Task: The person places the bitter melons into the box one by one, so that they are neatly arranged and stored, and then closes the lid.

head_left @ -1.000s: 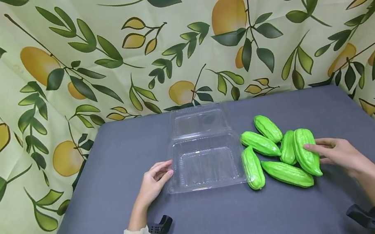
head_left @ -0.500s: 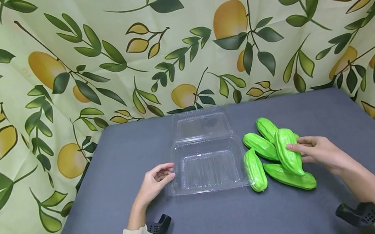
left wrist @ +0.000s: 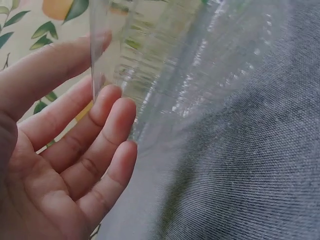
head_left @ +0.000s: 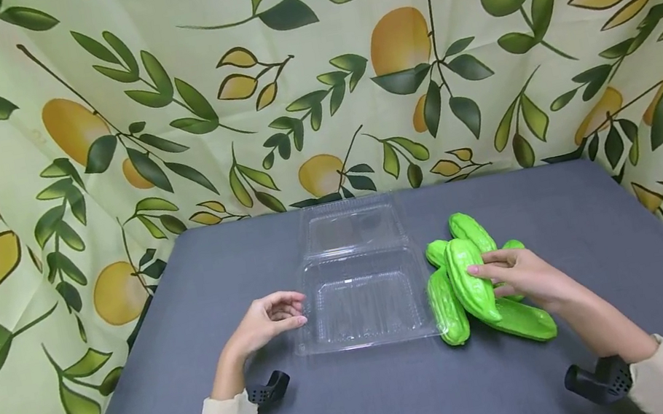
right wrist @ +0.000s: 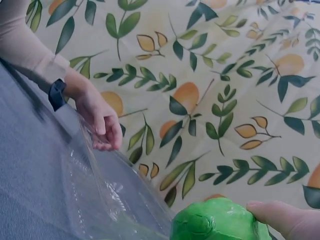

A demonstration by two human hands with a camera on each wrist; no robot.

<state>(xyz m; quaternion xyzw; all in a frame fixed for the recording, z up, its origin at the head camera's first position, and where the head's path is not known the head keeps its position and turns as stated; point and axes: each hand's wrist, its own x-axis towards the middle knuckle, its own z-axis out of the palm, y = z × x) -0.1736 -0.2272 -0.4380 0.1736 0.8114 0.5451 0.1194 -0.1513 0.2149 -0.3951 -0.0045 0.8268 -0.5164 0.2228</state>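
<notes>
"Now, where is the green gourd [head_left: 469, 279] found, and how is it held?"

"It is gripped in the right hand [head_left: 519, 274], with the thumb laid on its near face and the fingers behind it. It is seen above the other gourds [head_left: 449, 316], just right of the clear container [head_left: 365, 341]; whether any of them is touched by it cannot be told."

"And how is the left hand [head_left: 267, 318] placed?"

"It is set at the container's left rim. Its fingers are loosely bent and apart from the thumb, and nothing is seen to be clamped between them; contact with the rim cannot be made out."

"How, then, is the step in hand best done?"

"It is judged to be the carrying of the gourd. The lower end should be raised well over its neighbours, since these could be rolled by a low sweep. A firm grip is advised, as the glossy skin might slip. The light-looking container might be shifted by a knock, so its rim is best steadied."
</notes>
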